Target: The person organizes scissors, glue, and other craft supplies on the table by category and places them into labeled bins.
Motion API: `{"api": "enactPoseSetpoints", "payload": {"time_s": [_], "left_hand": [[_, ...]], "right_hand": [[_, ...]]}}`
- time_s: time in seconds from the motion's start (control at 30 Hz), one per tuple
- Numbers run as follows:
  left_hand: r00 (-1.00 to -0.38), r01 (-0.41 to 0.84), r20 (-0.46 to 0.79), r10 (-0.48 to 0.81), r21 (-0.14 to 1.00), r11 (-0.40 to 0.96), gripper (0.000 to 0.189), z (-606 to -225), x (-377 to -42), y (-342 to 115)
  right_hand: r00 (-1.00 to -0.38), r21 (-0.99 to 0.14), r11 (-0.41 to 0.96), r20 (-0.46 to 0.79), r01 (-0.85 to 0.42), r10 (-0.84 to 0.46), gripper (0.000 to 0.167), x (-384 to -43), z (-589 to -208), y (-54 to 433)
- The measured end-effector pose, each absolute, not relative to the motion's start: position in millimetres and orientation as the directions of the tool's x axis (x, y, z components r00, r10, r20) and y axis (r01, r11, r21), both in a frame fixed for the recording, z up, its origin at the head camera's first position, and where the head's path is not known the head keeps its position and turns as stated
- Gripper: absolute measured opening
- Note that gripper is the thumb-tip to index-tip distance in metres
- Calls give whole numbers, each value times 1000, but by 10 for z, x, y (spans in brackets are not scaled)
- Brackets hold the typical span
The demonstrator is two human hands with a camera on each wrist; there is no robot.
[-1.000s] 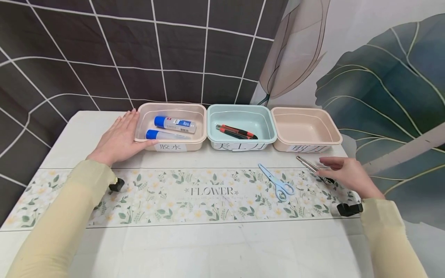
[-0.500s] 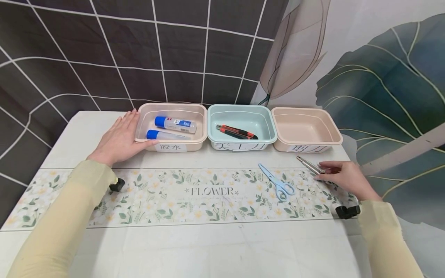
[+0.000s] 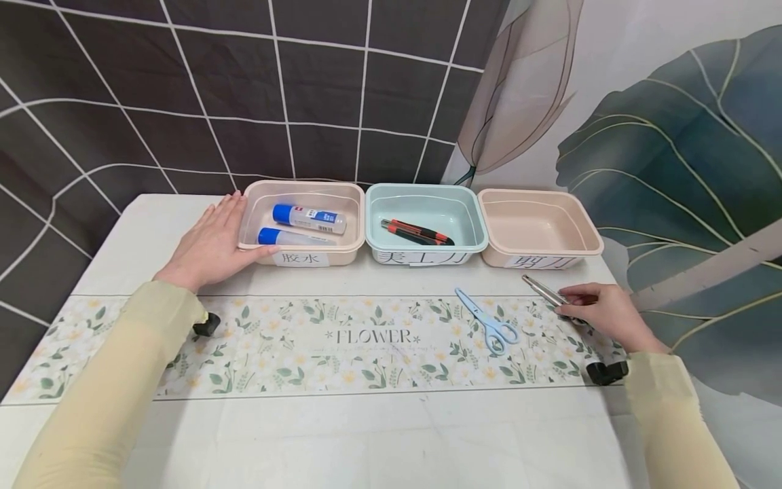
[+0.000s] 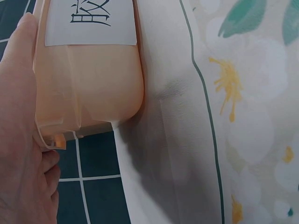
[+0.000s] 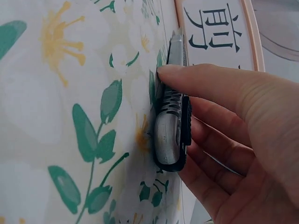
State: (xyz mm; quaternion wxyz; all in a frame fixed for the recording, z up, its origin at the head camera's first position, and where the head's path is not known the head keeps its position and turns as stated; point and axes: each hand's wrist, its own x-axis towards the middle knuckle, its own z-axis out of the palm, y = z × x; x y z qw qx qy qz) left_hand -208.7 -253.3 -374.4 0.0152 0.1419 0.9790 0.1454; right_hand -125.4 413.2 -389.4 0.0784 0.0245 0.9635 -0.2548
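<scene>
My right hand (image 3: 601, 314) pinches a silver-and-black utility knife (image 3: 544, 291) lying on the table at the right. In the right wrist view, the thumb is on one side of the knife (image 5: 168, 135) and the fingers are behind it. My left hand (image 3: 210, 241) rests against the left end of a pink bin (image 3: 360, 252), its fingers straight and its thumb along the front rim. Two blue-capped glue bottles (image 3: 318, 219) lie in that bin. Light blue scissors (image 3: 489, 322) lie on the table left of the utility knife.
A light blue bin (image 3: 480, 234) with two red-and-black utility knives (image 3: 421, 232) stands in the middle. To its right is another pink bin (image 3: 540, 227). All three bins carry labels on their fronts. A flower-printed cloth (image 3: 305, 421) covers the table.
The right hand has moved slightly down and closed its thumb and fingers on the utility knife, which has hardly moved. The left hand stays against the bin.
</scene>
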Motion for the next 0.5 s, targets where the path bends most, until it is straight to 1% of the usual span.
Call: {"api": "enactPoseSetpoints", "payload": {"time_s": [0.27,0.5], "left_hand": [[-959,274,12,283,290,917,116,-3736,-2096,-2526],[-960,272,13,280,288,918,116,-3742,-2099,-2526]], "right_hand": [[-988,-474,878,-155,65,-11,43,-1262,-3898,4121],[-990,-468,882,-139,50,-17,41,-1253,-3922,4120]]}}
